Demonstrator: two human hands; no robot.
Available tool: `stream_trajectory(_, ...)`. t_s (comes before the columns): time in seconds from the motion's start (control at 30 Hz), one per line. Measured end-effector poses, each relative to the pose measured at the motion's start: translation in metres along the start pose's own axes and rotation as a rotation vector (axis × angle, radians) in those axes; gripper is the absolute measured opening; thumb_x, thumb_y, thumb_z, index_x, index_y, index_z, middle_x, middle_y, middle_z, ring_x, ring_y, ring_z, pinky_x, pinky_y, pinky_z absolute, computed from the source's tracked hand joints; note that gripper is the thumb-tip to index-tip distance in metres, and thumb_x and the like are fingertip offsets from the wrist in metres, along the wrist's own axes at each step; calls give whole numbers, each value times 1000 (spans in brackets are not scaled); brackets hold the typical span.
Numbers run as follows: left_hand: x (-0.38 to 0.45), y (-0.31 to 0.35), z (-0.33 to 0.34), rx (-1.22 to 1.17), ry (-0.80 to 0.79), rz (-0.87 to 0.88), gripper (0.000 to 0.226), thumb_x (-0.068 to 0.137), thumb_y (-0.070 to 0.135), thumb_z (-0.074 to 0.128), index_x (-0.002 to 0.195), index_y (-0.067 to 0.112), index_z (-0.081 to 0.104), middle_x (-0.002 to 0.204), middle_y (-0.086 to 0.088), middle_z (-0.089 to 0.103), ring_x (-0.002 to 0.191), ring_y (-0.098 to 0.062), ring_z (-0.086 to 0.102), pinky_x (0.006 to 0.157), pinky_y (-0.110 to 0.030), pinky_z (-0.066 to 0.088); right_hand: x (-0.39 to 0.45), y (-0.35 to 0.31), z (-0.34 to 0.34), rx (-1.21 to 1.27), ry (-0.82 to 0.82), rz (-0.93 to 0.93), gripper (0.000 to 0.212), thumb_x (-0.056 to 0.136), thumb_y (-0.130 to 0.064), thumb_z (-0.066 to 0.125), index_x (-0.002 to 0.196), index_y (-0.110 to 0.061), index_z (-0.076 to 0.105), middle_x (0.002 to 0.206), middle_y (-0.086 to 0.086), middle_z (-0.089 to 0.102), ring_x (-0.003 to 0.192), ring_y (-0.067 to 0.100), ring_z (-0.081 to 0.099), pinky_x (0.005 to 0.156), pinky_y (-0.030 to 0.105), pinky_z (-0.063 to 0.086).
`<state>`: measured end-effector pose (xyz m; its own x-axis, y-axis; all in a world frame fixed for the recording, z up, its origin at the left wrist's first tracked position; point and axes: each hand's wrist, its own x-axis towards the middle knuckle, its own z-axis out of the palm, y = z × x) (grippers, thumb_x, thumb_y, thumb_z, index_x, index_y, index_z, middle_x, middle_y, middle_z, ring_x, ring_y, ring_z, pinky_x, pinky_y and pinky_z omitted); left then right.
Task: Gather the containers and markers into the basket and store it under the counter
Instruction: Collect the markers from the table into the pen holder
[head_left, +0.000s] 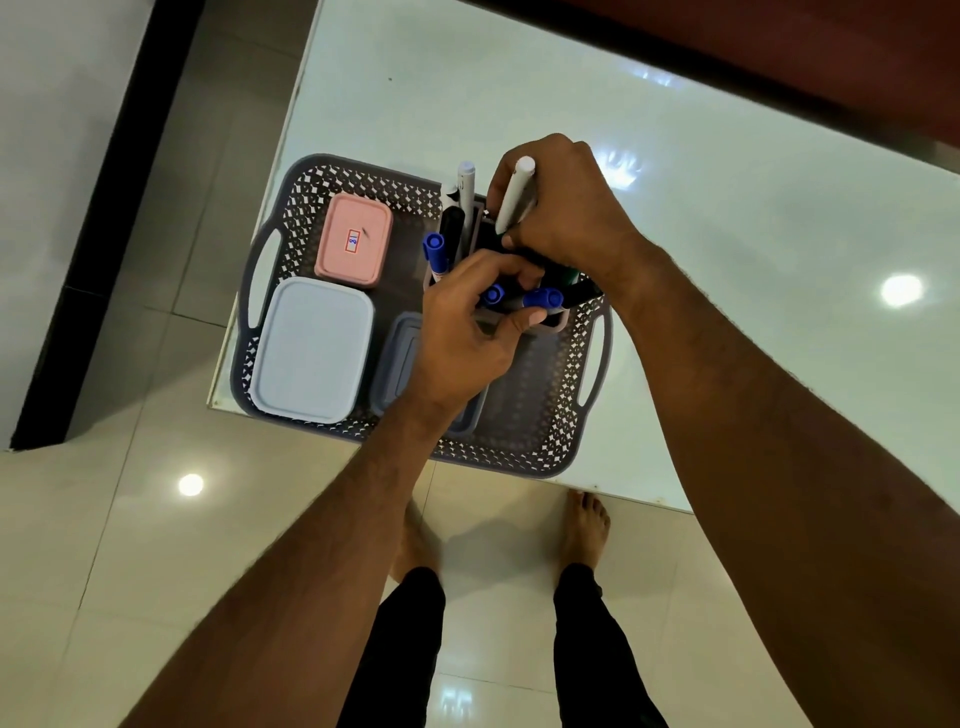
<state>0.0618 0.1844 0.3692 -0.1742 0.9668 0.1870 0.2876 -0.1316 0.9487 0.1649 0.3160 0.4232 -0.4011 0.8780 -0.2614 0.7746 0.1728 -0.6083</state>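
Right hand (563, 208) grips a white marker (517, 195) above the basket (545, 447) on the bench (727, 234) — left hand (467, 332) pinches blue-capped markers (543, 300), pink container (354, 240) inside.

glossy white counter (727, 218), beige tiled floor (130, 571), ceiling-light reflections

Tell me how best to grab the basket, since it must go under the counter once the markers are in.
Take the basket by its two cut-out handles, the left one and the right one, one hand from each end. The slots sit in opposite short walls, so a two-sided lift should keep it level and the upright markers from tipping.
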Motion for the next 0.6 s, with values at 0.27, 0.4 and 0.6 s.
stream_trajectory(0.27,0,5,0,6,-8,-13,32,76,-1,82,105,-6,69,102,-12,71,99,-24,70,90,-45,58,-5,-4,-6,3,21,30,57,61,-5,81,114,-24,69,106,-2,69,98,13,56,69,23,53)
stream_trajectory(0.4,0,9,0,13,-7,-21,35,75,-1,83,106,-6,68,104,-13,71,101,-25,70,90,-46,58,-11,-3,-14,27,44,20,66,59,-19,89,120,-26,66,109,-1,66,107,18,57,87,36,57)
stream_trajectory(0.6,-3,25,2,37,-17,-1,43,75,0,85,112,-7,65,113,-15,68,108,-25,68,93,-41,59,-18,-1,-31,97,110,-19,71,61,-41,93,124,-28,64,113,-2,66,104,16,65,87,21,56)
